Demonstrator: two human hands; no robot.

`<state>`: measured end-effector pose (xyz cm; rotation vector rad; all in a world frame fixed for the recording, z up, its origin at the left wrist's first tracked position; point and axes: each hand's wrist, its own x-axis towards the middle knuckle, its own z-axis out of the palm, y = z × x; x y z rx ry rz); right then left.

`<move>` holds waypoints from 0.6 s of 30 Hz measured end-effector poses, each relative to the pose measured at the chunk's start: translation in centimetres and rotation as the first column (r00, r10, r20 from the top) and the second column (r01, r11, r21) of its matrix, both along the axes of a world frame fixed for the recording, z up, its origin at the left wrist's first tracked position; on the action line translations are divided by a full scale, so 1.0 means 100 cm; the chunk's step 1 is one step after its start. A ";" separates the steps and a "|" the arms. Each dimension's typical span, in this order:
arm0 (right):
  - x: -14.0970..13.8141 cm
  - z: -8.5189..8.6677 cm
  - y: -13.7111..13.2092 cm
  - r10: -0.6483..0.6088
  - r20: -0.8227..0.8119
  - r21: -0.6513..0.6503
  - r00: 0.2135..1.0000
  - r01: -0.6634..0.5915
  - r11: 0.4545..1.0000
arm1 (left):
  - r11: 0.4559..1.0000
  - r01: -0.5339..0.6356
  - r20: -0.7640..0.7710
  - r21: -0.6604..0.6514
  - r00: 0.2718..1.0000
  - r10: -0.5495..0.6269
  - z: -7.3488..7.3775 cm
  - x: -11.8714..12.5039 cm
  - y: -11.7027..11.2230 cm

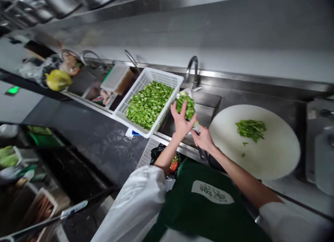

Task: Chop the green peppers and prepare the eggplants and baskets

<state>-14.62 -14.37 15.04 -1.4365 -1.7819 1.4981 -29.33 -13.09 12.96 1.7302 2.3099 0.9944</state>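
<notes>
My right hand [204, 138] is closed around the handle end of a broad-bladed cleaver [197, 128], mostly hidden by the load on it. Chopped green peppers [190, 109] are heaped on the blade, above the sink. My left hand [182, 123] lies against this heap with its fingers spread. Just left of my hands, a white perforated basket [149, 133] holds a large pile of chopped green pieces [148, 104]. To the right, a smaller green pile [251, 129] rests on a round white cutting board [276, 155].
A curved faucet [194, 70] rises behind the metal sink [208, 99]. Below the counter edge sits a black-bagged bin [159, 151] with scraps. Farther left are a lidded container [116, 77], a yellow bundle [57, 80] and black crates [75, 176].
</notes>
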 end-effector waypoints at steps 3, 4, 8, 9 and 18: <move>-0.107 0.027 0.038 0.272 0.026 0.128 0.962 -0.273 0.954 | 0.958 -0.274 0.084 0.088 0.960 0.267 0.001 -0.117 0.013; -0.137 0.034 0.050 0.308 0.062 0.148 0.949 -0.314 0.938 | 0.925 -0.378 0.116 0.041 0.921 0.371 0.001 -0.152 0.016; -0.175 0.043 0.076 0.289 0.101 0.121 0.952 -0.300 0.946 | 0.777 -0.604 0.147 -0.177 0.765 0.628 0.004 -0.249 0.010; -0.162 0.039 0.076 0.253 0.050 0.074 0.966 -0.256 0.964 | 0.783 -0.607 0.144 -0.137 0.770 0.622 0.004 -0.260 0.003; 0.115 -0.033 -0.010 -0.498 0.124 0.099 0.858 0.489 0.867 | 0.833 -0.389 0.170 0.394 0.921 0.349 -0.060 -0.160 -0.018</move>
